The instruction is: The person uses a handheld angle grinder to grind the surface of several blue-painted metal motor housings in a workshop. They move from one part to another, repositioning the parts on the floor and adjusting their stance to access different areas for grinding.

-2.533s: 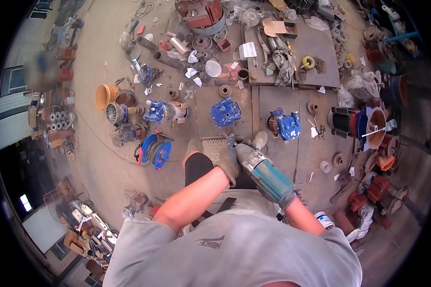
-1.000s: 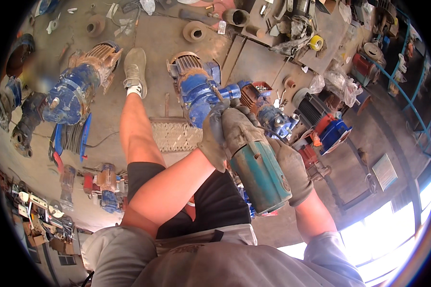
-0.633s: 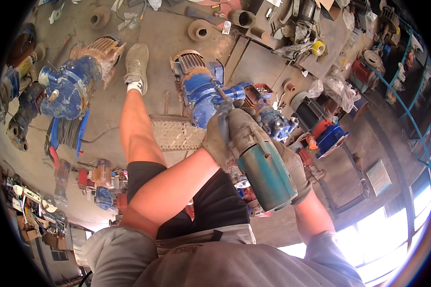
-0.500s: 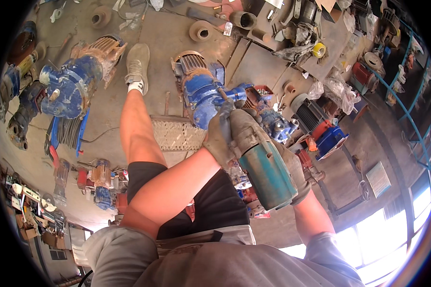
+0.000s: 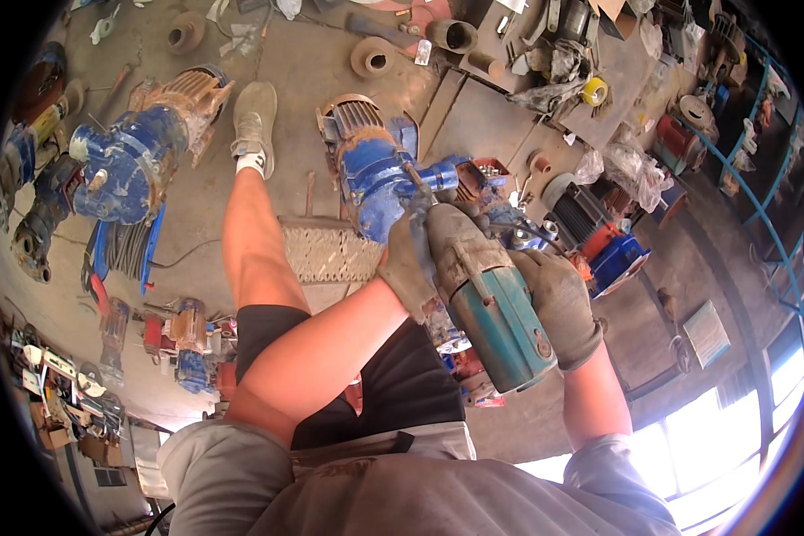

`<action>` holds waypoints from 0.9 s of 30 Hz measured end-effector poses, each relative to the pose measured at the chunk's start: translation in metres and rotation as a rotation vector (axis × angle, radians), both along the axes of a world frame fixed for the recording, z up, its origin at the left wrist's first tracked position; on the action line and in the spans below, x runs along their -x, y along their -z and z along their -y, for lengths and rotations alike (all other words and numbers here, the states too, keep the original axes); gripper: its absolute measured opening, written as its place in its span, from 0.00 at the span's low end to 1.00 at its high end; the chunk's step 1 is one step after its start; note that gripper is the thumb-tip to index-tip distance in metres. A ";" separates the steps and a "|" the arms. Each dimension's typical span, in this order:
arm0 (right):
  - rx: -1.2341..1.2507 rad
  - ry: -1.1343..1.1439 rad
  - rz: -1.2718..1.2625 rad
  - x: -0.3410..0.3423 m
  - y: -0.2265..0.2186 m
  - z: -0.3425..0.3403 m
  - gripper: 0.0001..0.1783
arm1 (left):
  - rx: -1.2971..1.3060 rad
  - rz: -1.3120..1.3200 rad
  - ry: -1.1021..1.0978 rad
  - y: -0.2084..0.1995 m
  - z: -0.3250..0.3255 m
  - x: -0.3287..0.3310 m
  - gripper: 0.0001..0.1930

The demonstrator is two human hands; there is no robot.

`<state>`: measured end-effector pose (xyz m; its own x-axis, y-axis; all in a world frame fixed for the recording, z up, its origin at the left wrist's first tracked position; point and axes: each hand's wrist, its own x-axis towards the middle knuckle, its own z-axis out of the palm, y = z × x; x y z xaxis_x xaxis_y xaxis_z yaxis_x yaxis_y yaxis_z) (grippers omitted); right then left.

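Observation:
A teal-bodied electric impact wrench with a dirty grey front housing is held up before my lap, its nose toward a blue gearmotor. My left hand, in a grey work glove, is closed round its front end beside the nose. Along the tool's right side, my gloved right hand is closed at its rear part; the grip itself is partly hidden behind the body. The gearmotor stands on the floor, with a rusty ribbed motor end and a blue side shaft housing near the tool's nose. Exact contact there cannot be made out.
A second blue gearmotor stands left of my outstretched leg, above a blue cable reel. A perforated metal step lies near my knee. To the right are a black-and-blue motor, a parts tray and plastic bags.
My right hand has moved outward to the right, and more of its glove shows. The wrench has rolled a little, baring a round cap on its side. My left hand stays in place.

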<state>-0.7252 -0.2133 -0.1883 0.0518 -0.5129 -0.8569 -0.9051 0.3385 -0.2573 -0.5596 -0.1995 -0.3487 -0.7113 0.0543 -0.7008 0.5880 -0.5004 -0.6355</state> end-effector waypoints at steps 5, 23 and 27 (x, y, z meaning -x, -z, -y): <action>0.033 -0.021 -0.048 -0.010 -0.006 0.006 0.27 | 0.056 -0.038 -0.022 0.002 0.000 -0.003 0.23; 0.043 0.057 -0.013 -0.024 -0.013 0.029 0.27 | 0.356 -0.187 -0.198 0.021 -0.010 -0.014 0.23; 0.155 0.275 0.046 -0.029 -0.011 0.005 0.29 | 0.079 -0.283 -0.241 0.014 0.002 -0.011 0.28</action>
